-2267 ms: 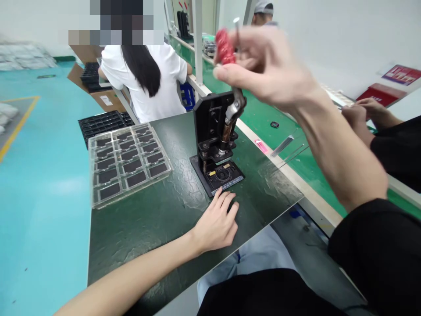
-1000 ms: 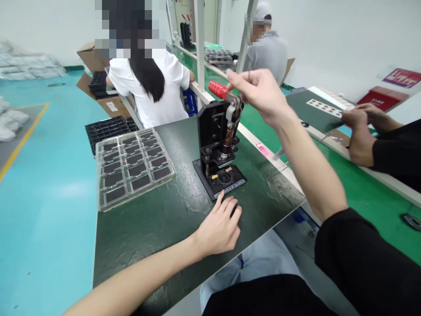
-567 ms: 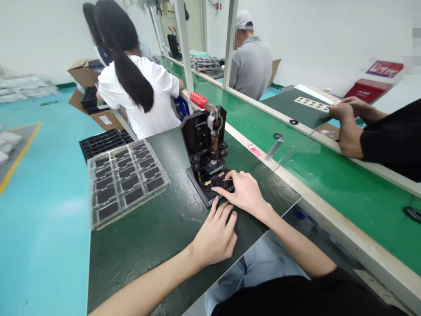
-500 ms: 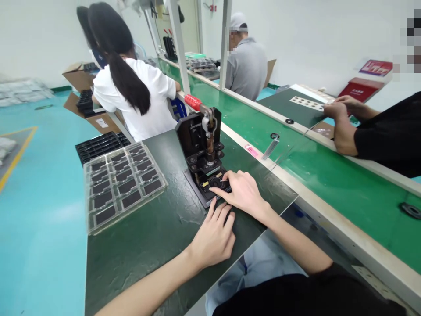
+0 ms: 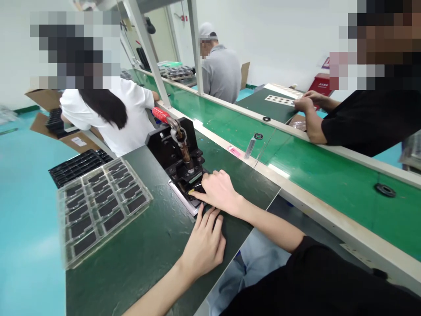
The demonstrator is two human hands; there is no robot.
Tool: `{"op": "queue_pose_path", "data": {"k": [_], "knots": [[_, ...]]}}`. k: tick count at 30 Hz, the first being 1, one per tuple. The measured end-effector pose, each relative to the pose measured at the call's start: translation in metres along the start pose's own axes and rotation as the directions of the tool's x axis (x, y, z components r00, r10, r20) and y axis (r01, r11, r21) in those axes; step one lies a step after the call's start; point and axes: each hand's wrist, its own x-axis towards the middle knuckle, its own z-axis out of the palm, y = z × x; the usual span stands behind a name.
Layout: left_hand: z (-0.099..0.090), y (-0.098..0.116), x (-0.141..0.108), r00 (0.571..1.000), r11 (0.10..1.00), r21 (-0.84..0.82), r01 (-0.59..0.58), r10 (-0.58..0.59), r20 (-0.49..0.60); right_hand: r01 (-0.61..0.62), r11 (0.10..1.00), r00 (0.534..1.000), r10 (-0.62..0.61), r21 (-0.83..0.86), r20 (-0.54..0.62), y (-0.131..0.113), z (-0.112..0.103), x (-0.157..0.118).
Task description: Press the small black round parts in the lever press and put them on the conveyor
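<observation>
A black toggle-clamp press [image 5: 187, 160] with a red-gripped lever [image 5: 160, 114] stands on the green worktop [image 5: 138, 259]. The lever is raised, and the clamp head hangs over the base. My right hand [image 5: 219, 191] lies over the bed of the base, fingers curled, with one digit stretched toward a small yellow pad [image 5: 191, 192]. Whatever lies under those fingers is hidden. My left hand [image 5: 205, 239] rests palm down on the worktop with its fingers spread, their tips by the front edge of the base. It holds nothing.
Left of the press lies a clear plastic tray [image 5: 113, 231] of black pieces, with black trays [image 5: 77, 166] behind. A green conveyor [image 5: 302, 175] on the right carries black rings [image 5: 384, 190]. Co-workers sit ahead and across; one person's hands [image 5: 305, 102] are beside a perforated strip [image 5: 279, 100].
The view has shifted, so the press and tray appear further left. My right hand now covers the round black part that showed on the bed. My left hand stays at the base's front edge.
</observation>
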Motion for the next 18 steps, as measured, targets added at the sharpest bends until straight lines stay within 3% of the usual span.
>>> {"op": "queue_pose_path", "data": {"k": [5, 10, 12, 14, 18], "knots": [[0.001, -0.001, 0.000, 1.000, 1.000, 0.000, -0.018, 0.018, -0.002, -0.085, 0.995, 0.996, 0.087, 0.042, -0.030, -0.002, -0.013, -0.002], [0.001, -0.002, -0.001, 0.999, 1.000, 0.003, -0.028, 0.028, -0.028, -0.131, 0.982, 0.988, 0.141, 0.138, -0.066, 0.022, -0.017, -0.056], [0.001, -0.002, -0.001, 0.999, 0.999, 0.002, -0.037, 0.037, -0.037, -0.155, 0.965, 0.983, 0.172, 0.209, -0.065, 0.050, -0.016, -0.083], [0.001, -0.002, -0.002, 0.998, 0.999, 0.003, -0.039, 0.039, -0.040, -0.258, 0.935, 0.957, 0.282, 0.243, -0.069, 0.092, -0.016, -0.105], [0.002, -0.003, -0.001, 0.999, 0.999, 0.008, -0.036, 0.036, -0.031, -0.582, 0.813, 0.808, 0.581, 0.019, -0.101, 0.204, -0.022, -0.113]]}}
